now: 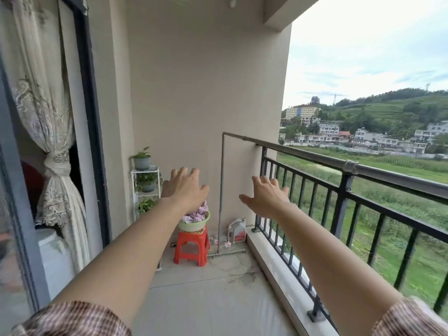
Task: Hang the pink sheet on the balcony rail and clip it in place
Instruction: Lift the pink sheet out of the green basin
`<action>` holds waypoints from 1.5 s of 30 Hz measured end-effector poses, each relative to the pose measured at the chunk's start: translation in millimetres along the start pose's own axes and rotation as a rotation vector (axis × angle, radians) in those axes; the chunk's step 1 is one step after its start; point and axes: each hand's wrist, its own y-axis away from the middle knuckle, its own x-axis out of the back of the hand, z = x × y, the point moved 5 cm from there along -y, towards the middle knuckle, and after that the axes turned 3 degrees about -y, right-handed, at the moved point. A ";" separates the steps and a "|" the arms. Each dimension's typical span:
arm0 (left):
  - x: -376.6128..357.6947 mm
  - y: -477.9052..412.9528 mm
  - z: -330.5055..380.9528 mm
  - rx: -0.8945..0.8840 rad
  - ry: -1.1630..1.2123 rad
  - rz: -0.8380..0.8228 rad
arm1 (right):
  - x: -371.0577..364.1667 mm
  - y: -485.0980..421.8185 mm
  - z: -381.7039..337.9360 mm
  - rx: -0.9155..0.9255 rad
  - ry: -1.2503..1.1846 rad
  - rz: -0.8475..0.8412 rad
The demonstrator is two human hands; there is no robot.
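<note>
A narrow tiled balcony seen from head height, with both bare arms stretched forward. The left hand [185, 187] and the right hand [266, 200] are both released, fingers spread and holding nothing, raised in the air well short of the far wall.

The pink sheet [197, 214] lies bunched in a pale green basin [194, 226], which sits on a red plastic stool [191, 246] at the far end of the balcony floor. The left hand partly overlaps the sheet in the view but is not touching it. The balcony rail [315, 157], a grey metal pipe above black vertical bars, runs along the right side with open fields and houses beyond. A white plant stand [145, 185] with potted greenery stands left of the stool.

The step in hand looks like reaching for the sheet. To do it well, walk closer first, then gather the cloth with both hands from underneath, so no end trails on the floor or tips the basin off the stool. No clips are visible (they may be in the basin or out of view).
</note>
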 end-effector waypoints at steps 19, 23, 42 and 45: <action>-218.9 -300.6 -70.8 0.097 -0.021 -0.081 | -190.4 -338.9 10.5 0.061 0.007 -0.060; -286.4 -363.6 -100.6 0.111 -0.017 -0.138 | -252.3 -410.4 2.7 0.060 -0.005 -0.103; -587.5 -699.3 -290.5 0.069 -0.017 -0.422 | -555.5 -778.2 -49.6 -0.107 -0.061 -0.376; -642.4 -736.6 -315.2 0.106 -0.002 -0.470 | -610.9 -823.0 -47.8 -0.120 -0.062 -0.435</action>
